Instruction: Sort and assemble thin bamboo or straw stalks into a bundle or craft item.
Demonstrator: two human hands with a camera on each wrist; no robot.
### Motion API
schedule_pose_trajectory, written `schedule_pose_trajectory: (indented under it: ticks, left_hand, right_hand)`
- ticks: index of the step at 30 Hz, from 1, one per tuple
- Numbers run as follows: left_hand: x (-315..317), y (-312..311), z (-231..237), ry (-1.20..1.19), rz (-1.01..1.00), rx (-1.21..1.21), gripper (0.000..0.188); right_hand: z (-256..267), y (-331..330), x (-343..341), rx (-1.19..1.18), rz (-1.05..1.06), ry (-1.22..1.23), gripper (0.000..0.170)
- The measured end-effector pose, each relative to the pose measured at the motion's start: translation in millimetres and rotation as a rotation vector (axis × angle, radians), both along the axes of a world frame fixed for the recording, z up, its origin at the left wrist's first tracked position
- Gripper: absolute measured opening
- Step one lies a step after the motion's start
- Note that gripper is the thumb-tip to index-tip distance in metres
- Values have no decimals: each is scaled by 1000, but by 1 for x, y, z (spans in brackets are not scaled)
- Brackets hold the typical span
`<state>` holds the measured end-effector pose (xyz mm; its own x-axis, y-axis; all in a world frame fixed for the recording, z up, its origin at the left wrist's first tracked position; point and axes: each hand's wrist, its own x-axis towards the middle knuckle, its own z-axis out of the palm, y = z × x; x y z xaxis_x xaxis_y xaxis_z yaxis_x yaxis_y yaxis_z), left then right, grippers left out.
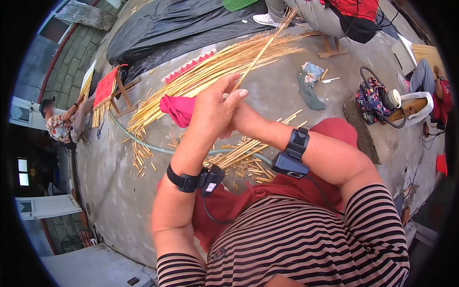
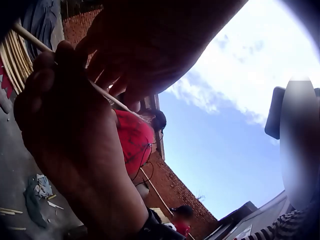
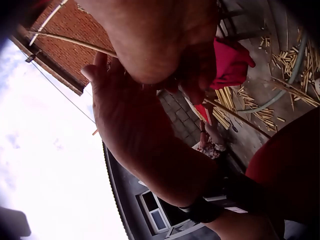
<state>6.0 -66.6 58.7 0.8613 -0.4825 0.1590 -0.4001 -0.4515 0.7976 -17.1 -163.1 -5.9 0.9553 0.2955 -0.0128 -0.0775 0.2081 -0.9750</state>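
Observation:
In the head view, a thin pale stalk (image 1: 260,55) with a brushy tip slants up from between the two hands, which overlap. The left hand (image 1: 208,107) has its thumb and fingers round the stalk; in the right wrist view the left hand (image 3: 130,110) lies below the right hand (image 3: 150,35). The right hand (image 1: 244,117), partly hidden behind the left, grips the stalk too; the left wrist view has the right hand (image 2: 80,120) with curled fingers beside the darker left hand (image 2: 150,45). A pink cloth (image 1: 177,110) appears beside the left hand.
Long stalks (image 1: 191,76) lie on the concrete beyond the hands. Short cut pieces (image 1: 248,160) and a hose (image 1: 167,150) are close to the knees. Black sheeting (image 1: 162,36) is at the back. People sit on both sides. A wooden stool (image 1: 331,50) stands at upper right.

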Motion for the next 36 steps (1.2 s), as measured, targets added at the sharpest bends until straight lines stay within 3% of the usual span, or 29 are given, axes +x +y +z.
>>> schedule_pose_trajectory:
  ticks: [5,8,10,12,15,17,21,26,29,31,34,36]
  left_hand:
    - [15,-19,-7,179,63,-281,33]
    - [18,-27,-3,265,90,-454,26]
    - [23,-26,-5,232,107,-476,22]
    - [26,-25,-8,96,159,-415,18]
    - [33,-16,-12,-22,217,-327,16]
    - [32,-7,-9,10,250,-252,15]
    - [29,3,-9,-149,294,-180,14]
    - [26,15,-18,-275,276,-148,12]
    - [21,17,-26,-157,239,-192,11]
    - [18,20,-22,-155,248,-56,13]
    - [27,23,-34,-49,116,-317,14]
    - [29,23,-39,59,127,-365,10]
  right_hand:
    - [-37,27,11,-94,135,-62,15]
    - [-71,51,19,112,233,-28,20]
    - [-66,56,21,54,308,-66,20]
    - [-53,44,18,-315,415,-184,20]
    - [-19,16,25,-447,260,36,23]
    - [-7,-13,35,-281,14,112,25]
    - [27,-60,47,90,-279,-45,24]
    - [41,-69,40,114,-262,-83,21]
    - [38,-68,38,43,-280,-125,16]
    - [25,-69,41,30,-293,-156,13]
    - [5,-70,52,48,-284,-162,9]
    - [4,-65,50,61,-274,-126,12]
